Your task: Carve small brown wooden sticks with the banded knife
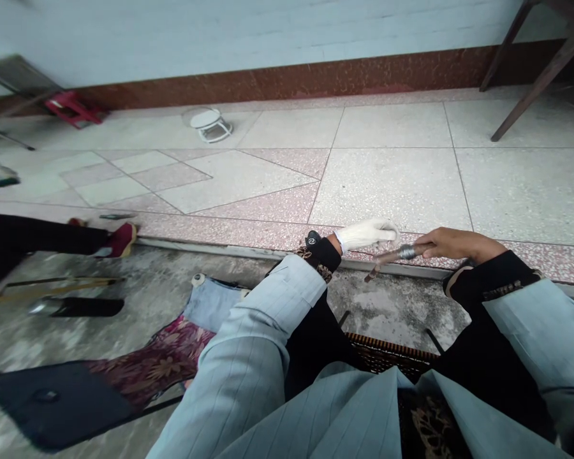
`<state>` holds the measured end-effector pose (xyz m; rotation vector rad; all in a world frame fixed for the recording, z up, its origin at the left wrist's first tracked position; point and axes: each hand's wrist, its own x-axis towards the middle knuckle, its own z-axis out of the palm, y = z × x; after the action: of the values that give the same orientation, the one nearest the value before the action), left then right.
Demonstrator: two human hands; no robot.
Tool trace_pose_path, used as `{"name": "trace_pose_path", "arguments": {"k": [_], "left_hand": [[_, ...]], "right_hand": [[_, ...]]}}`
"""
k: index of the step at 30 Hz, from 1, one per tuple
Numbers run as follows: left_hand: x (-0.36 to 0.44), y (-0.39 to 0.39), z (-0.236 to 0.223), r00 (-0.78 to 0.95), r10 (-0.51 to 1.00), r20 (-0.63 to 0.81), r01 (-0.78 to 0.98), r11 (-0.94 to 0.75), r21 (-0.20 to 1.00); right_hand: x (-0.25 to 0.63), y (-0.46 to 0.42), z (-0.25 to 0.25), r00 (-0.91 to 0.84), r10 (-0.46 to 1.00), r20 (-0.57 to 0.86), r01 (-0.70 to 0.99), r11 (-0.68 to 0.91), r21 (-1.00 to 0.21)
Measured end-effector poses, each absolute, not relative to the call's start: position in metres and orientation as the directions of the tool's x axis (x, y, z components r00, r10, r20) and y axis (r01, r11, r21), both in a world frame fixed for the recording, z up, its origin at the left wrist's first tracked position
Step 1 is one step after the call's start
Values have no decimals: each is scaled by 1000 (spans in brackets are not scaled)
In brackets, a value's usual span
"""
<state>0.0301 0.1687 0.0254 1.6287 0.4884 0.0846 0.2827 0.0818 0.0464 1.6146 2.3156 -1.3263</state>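
Note:
My left hand wears a white knitted glove and is stretched out over the edge of the tiled step. Its fingers curl in at the tips; anything pinched there is hidden or too small to name. Bare, my right hand is closed around the end of a brown wooden stick, with a silvery wrapped band near the grip. The stick's far end splits into short stubs, pointing down and left, just below the gloved fingertips. I cannot see the two hands touching.
A folding chair with dark, flowered and denim cloth lies at lower left, beside a black bottle-like object. Another person's leg reaches in from the left. Behind stand a small white stool, a red stool and a wooden table's leg.

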Motion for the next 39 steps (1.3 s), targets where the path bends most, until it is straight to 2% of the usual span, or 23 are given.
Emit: {"name": "trace_pose_path", "arguments": {"k": [3,5,8,10,12,14,16,18,20,22,25,27,30,33,36,39], "left_hand": [[28,175,22,902,388,-189,205,0,979],[27,176,22,898,412,-156,169,4,986],[28,173,24,900,408,-156,166,11,986],[30,169,25,923,340,-181,185,21,982],[32,165,24,942,261,-211,203,57,978],[32,162,23,952,195,-235,220,94,971],[32,160,22,958,137,-252,238,111,965],[32,160,24,962,112,-250,239,105,965],[31,161,27,964,126,-235,223,98,970],[30,163,30,964,160,-214,201,97,975],[29,166,32,952,251,-176,160,80,984],[28,168,32,932,323,-164,156,51,986],[27,173,32,908,384,-164,174,9,985],[26,176,29,898,407,-164,189,-21,982],[28,174,23,877,433,-208,235,-9,972],[33,167,16,885,396,-246,259,20,966]], "right_hand": [[288,76,61,-629,662,-408,555,15,-832],[292,73,69,-582,743,-331,422,-73,-904],[293,76,71,-276,949,-154,182,-106,-978],[292,82,65,12,996,-88,85,-89,-992],[291,89,56,228,967,-112,140,-146,-979],[293,93,46,309,939,-151,350,-260,-900],[295,94,39,292,947,-135,617,-294,-730],[297,93,35,207,971,-121,816,-239,-526],[298,91,33,104,979,-177,917,-163,-365],[298,90,33,-5,954,-300,945,-94,-313],[298,87,35,-231,842,-487,902,-2,-432],[298,85,37,-394,747,-536,829,38,-558],[298,82,41,-558,661,-501,709,67,-702],[293,77,52,-650,615,-446,603,61,-796],[286,71,69,-615,694,-373,517,-1,-856],[281,70,77,-363,904,-227,384,-77,-920]]}}
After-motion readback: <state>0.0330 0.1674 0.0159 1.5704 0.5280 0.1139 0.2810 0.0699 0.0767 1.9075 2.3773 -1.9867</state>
